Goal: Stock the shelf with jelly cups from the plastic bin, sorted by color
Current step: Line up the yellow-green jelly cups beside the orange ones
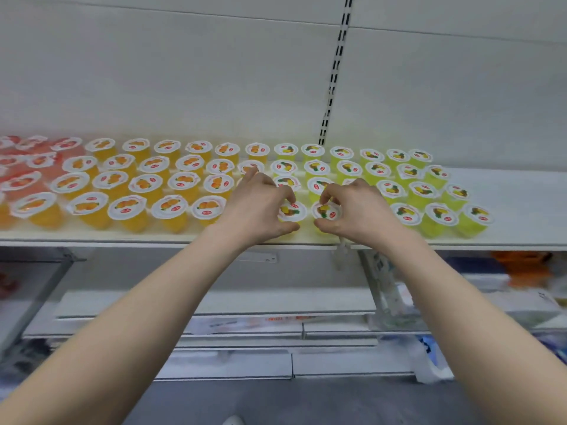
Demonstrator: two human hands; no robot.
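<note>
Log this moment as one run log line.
left hand: grips yellow-green cup | right hand: grips neighbouring yellow-green cup | place: shelf front row

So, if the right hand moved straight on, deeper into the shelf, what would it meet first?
Probably the second-row cup, just behind the front cup that the right hand grips. Depth is hard to judge here.

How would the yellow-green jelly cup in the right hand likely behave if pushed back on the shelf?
The yellow-green jelly cup that the right hand pinches appears wider at its lid than its base, so a high push would probably tip it. Its film lid looks thin, likely denting under pressure. Neighbouring cups stand close behind; they would probably shift.
</note>
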